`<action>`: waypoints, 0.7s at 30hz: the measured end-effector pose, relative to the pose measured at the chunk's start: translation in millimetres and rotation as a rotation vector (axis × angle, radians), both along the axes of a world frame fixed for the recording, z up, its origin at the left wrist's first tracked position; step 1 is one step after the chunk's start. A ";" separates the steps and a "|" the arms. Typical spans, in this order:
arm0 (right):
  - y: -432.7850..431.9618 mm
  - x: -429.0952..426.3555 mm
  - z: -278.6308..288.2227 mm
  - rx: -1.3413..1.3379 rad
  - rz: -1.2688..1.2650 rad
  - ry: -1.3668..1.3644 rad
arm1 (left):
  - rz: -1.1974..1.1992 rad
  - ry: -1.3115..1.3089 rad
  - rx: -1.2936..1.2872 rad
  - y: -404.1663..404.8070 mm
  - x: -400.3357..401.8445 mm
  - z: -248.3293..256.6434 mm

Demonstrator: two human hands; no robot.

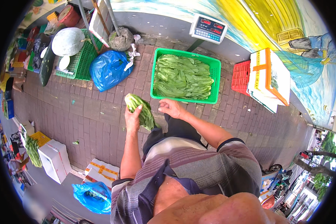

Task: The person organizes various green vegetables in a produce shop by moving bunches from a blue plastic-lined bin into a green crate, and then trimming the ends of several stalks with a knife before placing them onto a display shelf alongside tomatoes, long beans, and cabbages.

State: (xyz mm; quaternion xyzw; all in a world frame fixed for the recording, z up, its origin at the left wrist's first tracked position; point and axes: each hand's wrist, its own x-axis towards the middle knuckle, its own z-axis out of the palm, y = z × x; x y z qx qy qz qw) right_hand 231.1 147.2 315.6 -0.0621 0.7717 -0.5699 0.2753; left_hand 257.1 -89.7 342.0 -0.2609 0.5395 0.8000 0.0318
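Observation:
My left hand (132, 119) is wrapped around a bunch of leafy green lettuce (144, 112), its pale stem end up and its leaves hanging toward my dark trousers. My right hand (172, 108) holds nothing visible; its fingers are loosely bent and apart, just below the near rim of a green plastic crate (184, 99). Inside that crate lie many similar lettuce bunches (184, 77), laid side by side. Behind it stands a digital weighing scale (208, 29) with lit red figures.
A tied blue plastic bag (110, 70) sits left of the crate, near a winter melon (68, 41) on another green crate (81, 65). On the right, foam boxes (259, 72) rest by a red crate (239, 77). An opened blue bag (93, 200) lies behind my left side.

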 end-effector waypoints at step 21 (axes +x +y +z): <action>-258.9 13.7 -10.1 0.011 1.076 -0.009 | 0.893 0.104 -0.185 -151.0 220.0 58.0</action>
